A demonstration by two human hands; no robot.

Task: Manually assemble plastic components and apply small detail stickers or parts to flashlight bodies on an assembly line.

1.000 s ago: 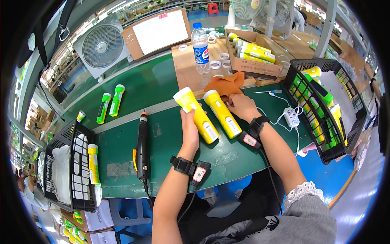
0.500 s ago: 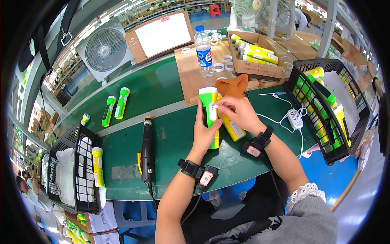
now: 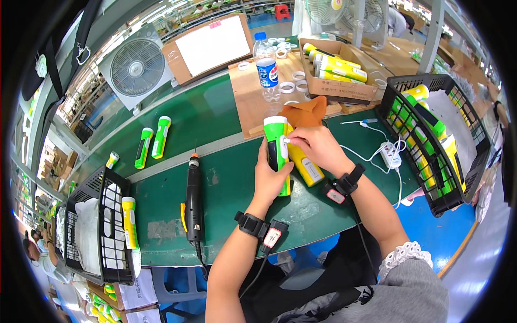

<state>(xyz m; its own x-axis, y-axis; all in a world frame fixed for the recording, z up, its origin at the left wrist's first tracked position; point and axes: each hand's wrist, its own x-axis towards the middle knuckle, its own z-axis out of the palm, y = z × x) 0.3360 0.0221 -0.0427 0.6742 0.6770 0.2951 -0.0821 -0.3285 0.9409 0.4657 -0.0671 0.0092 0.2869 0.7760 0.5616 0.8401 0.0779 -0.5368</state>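
My left hand (image 3: 271,175) is closed around a green and yellow flashlight (image 3: 276,137), held upright over the green bench with its white head up. The fingertips of my right hand (image 3: 315,145) pinch a small white plug-like piece (image 3: 287,140) against the flashlight's right side. A white cable (image 3: 355,156) emerges from behind that hand; whether it joins the piece is hidden. A second flashlight, yellow (image 3: 309,171), lies on the bench beneath my right hand, partly covered by it.
A black power screwdriver (image 3: 194,199) lies left of my hands. Black crates (image 3: 121,215) stand at both sides, the right one (image 3: 396,129) holding flashlights. Beyond are an orange cloth (image 3: 304,113), bottle (image 3: 266,67) and carton of flashlights (image 3: 344,90). A white power strip (image 3: 390,156) sits right.
My right fingertips have shifted slightly on the flashlight's side, and the white piece between them now shows. The left hand keeps its hold. The whole view has shifted slightly.
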